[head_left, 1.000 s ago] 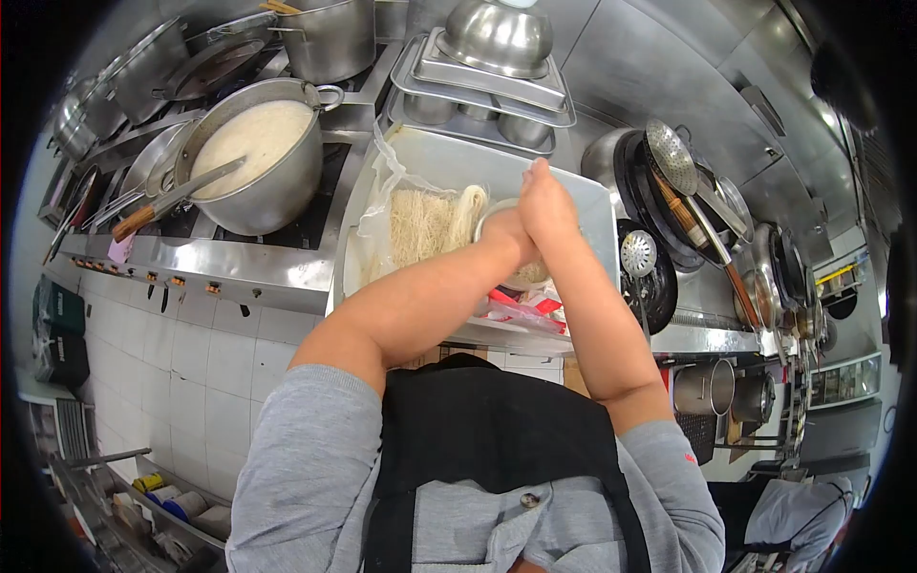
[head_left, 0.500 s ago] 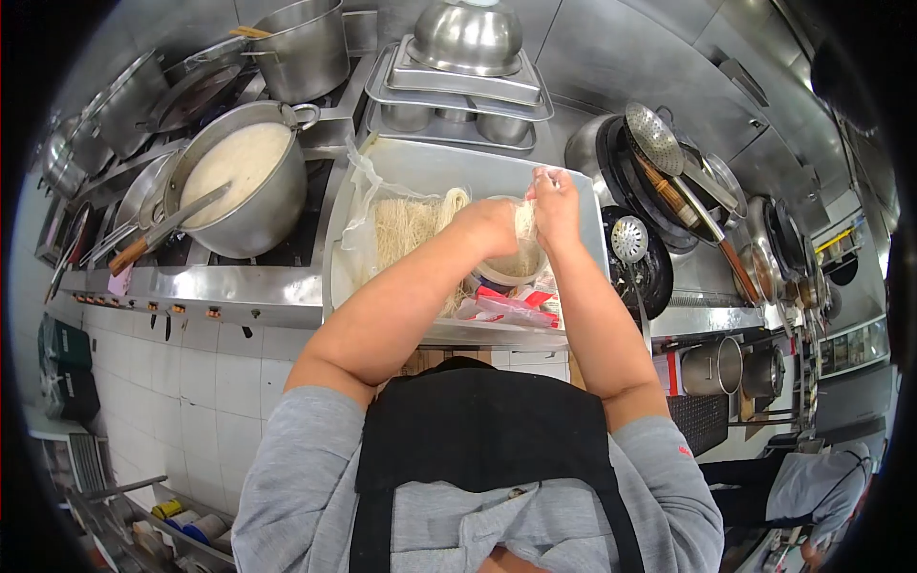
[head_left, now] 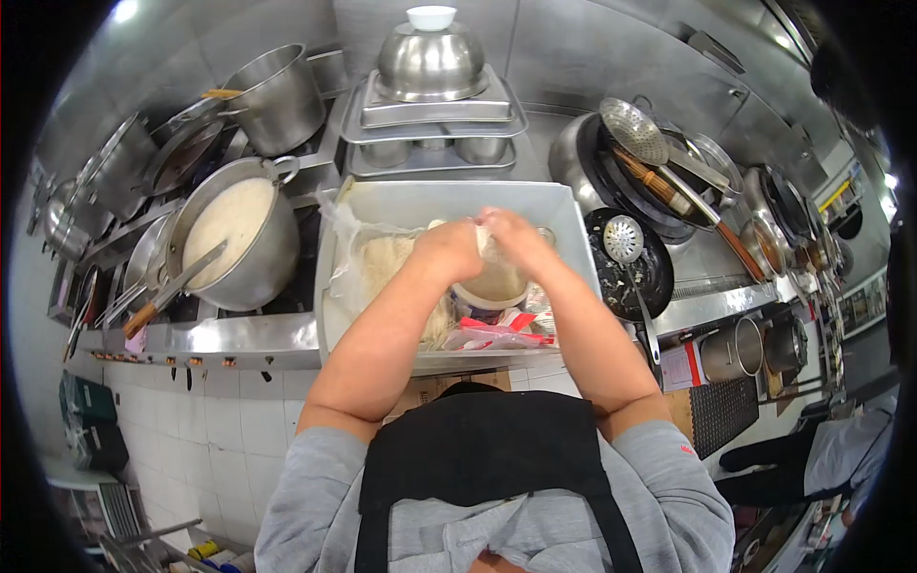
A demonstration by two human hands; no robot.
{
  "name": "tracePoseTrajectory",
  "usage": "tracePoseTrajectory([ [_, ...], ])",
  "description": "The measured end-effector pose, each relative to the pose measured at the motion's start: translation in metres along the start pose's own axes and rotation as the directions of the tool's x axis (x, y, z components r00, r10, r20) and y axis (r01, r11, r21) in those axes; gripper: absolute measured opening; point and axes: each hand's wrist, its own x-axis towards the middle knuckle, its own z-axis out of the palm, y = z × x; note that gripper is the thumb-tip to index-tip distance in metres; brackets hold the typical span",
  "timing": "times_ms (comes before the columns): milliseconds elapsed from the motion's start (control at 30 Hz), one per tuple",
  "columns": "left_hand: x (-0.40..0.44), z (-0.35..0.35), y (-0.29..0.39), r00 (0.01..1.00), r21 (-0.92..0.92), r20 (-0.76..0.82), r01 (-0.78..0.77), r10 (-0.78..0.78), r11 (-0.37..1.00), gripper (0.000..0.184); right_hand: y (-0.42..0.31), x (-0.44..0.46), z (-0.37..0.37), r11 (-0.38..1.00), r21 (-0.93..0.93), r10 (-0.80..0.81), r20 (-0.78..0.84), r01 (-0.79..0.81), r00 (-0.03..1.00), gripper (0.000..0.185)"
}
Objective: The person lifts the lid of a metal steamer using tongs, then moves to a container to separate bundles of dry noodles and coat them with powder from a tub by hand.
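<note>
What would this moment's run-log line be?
left hand, right hand: close together at round tub | noodles: in white bin, left of tub | grasp: unclear

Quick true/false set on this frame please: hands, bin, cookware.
1. The left hand and right hand are both over the bin. True.
2. The big pot holds something pale. True.
3. The perforated ladle lies in that pot. False: it lies over the black pan.
4. The small white bowl sits under the steel bowl. False: it sits on top.
5. A round tub stands in the bin. True.
</note>
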Motion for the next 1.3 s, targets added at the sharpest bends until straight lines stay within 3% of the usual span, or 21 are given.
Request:
tracePoseTrajectory([
  [67, 0.010, 0.008, -0.003, 0.997, 0.060, 0.001, -0.078, 0.078, 0.995, 0.034, 0.001, -0.001, 0.020, 0.997, -0.053, -0.056, -0.032, 0.055, 0.998, 0.038],
  [133, 0.023, 0.027, -0.013, 0.946, -0.028, -0.229, -0.243, 0.230, 0.970, 0.030, -0.005, -0.002, 0.024, 0.965, -0.261, -0.029, -0.154, -0.012, 0.988, 0.040],
  [233, 0.030, 0.030, -0.011, 0.911, 0.051, -0.172, -0.371, 0.374, 0.927, 0.028, 0.013, 0.004, 0.026, 0.949, -0.310, -0.017, -0.260, -0.066, 0.966, 0.040],
  [267, 0.024, 0.030, -0.006, 0.884, 0.119, -0.255, -0.374, 0.393, 0.920, 0.028, 0.026, 0.008, 0.029, 0.908, -0.417, -0.104, -0.325, -0.044, 0.940, 0.043],
  [300, 0.021, 0.031, -0.004, 0.870, 0.227, -0.274, -0.355, 0.409, 0.907, 0.029, 0.019, 0.005, 0.027, 0.953, -0.281, 0.025, -0.310, -0.117, 0.950, 0.047],
  [333, 0.041, 0.044, -0.018, 0.857, 0.198, -0.240, -0.416, 0.455, 0.887, 0.033, 0.045, 0.014, 0.031, 0.962, -0.265, -0.039, -0.357, -0.062, 0.933, 0.048],
  [433, 0.011, 0.025, 0.011, 0.933, -0.081, -0.336, -0.167, 0.131, 0.983, 0.045, 0.047, 0.018, 0.038, 0.990, -0.125, -0.125, -0.548, 0.067, 0.827, 0.042],
  [467, 0.000, 0.017, 0.023, 0.960, -0.169, -0.280, -0.051, 0.001, 0.984, 0.049, 0.047, 0.018, 0.035, 0.984, 0.178, 0.059, -0.424, 0.019, 0.904, 0.037],
  [500, -0.002, 0.016, 0.026, 0.960, -0.161, -0.280, -0.071, 0.023, 0.984, 0.049, 0.042, 0.019, 0.033, 0.886, 0.458, 0.194, -0.235, -0.068, 0.952, 0.032],
  [533, -0.004, 0.016, 0.027, 0.960, -0.174, -0.279, -0.053, 0.003, 0.983, 0.048, 0.024, 0.014, 0.029, 0.889, 0.455, 0.188, -0.251, -0.056, 0.950, 0.032],
  [600, -0.005, 0.015, 0.030, 0.960, -0.181, -0.280, -0.048, -0.005, 0.982, 0.047, -0.005, -0.002, 0.019, 0.861, 0.386, 0.399, -0.107, -0.332, 0.911, 0.027],
  [833, 0.003, 0.023, 0.020, 0.940, -0.318, -0.334, -0.180, 0.068, 0.931, 0.044, 0.031, 0.015, 0.031, 0.678, 0.659, 0.504, -0.095, -0.326, 0.858, 0.023],
  [900, 0.005, 0.024, 0.017, 0.943, -0.357, -0.323, -0.199, 0.079, 0.912, 0.044, 0.049, 0.024, 0.031, 0.532, 0.788, 0.424, 0.070, -0.311, 0.903, 0.022],
  [967, 0.006, 0.022, 0.013, 0.942, -0.595, -0.311, -0.299, 0.129, 0.747, 0.045, 0.027, 0.013, 0.021, 0.538, 0.780, 0.424, 0.076, -0.318, 0.903, 0.020],
  [1033, -0.003, 0.008, 0.018, 0.962, -0.504, -0.258, -0.211, 0.088, 0.838, 0.047, 0.023, 0.017, 0.014, 0.546, 0.770, 0.423, 0.087, -0.331, 0.902, 0.018],
  [1067, -0.008, 0.002, 0.019, 0.977, -0.403, -0.209, -0.121, 0.037, 0.907, 0.048, 0.029, 0.023, 0.010, 0.940, 0.275, 0.250, -0.146, -0.204, 0.957, 0.020],
  [1100, -0.009, 0.000, 0.017, 0.977, -0.407, -0.210, -0.118, 0.033, 0.906, 0.048, 0.034, 0.028, 0.008, 0.935, -0.353, -0.036, -0.225, -0.047, 0.974, 0.022],
  [1133, -0.010, -0.001, 0.014, 0.979, -0.274, -0.204, -0.065, 0.009, 0.960, 0.050, 0.024, 0.022, 0.007, 0.934, -0.355, -0.036, -0.220, -0.046, 0.975, 0.022],
  [1167, -0.009, -0.002, 0.011, 0.979, -0.133, -0.202, -0.013, -0.014, 0.991, 0.053, 0.016, 0.012, 0.005, 0.830, -0.556, -0.052, -0.166, -0.050, 0.985, 0.020],
  [1200, -0.006, -0.001, 0.006, 0.979, -0.133, -0.202, -0.015, -0.013, 0.991, 0.053, 0.005, 0.002, 0.003, 0.684, -0.728, -0.055, -0.113, -0.045, 0.992, 0.019],
  [1300, -0.003, 0.004, -0.006, 0.975, -0.073, -0.221, -0.039, 0.023, 0.997, 0.056, -0.007, -0.015, 0.007, 0.560, -0.828, 0.032, -0.018, -0.032, 0.999, 0.018],
])
